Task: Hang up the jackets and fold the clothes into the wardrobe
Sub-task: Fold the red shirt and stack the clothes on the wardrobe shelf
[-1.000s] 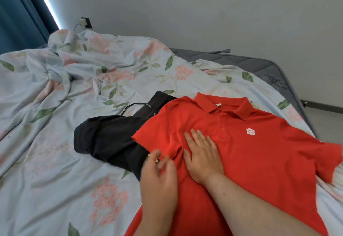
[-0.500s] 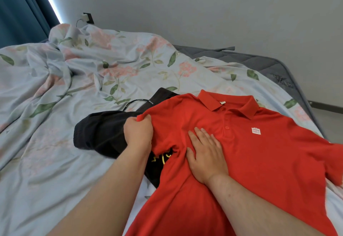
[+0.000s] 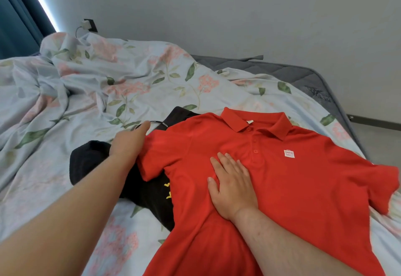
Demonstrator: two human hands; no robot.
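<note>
Right hand [image 3: 232, 186] presses flat, fingers together, on the red shirt [image 3: 303, 189]; left hand [image 3: 128, 143] at its sleeve edge — grip unclear — over black clothing [image 3: 91, 160], on a floral sheet [image 3: 65, 102], grey wall [image 3: 238, 15] behind.

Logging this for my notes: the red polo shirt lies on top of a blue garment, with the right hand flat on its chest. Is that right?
Not quite. The head view shows the garment under the red polo shirt is black, not blue. The right hand does lie flat on its chest.
</note>
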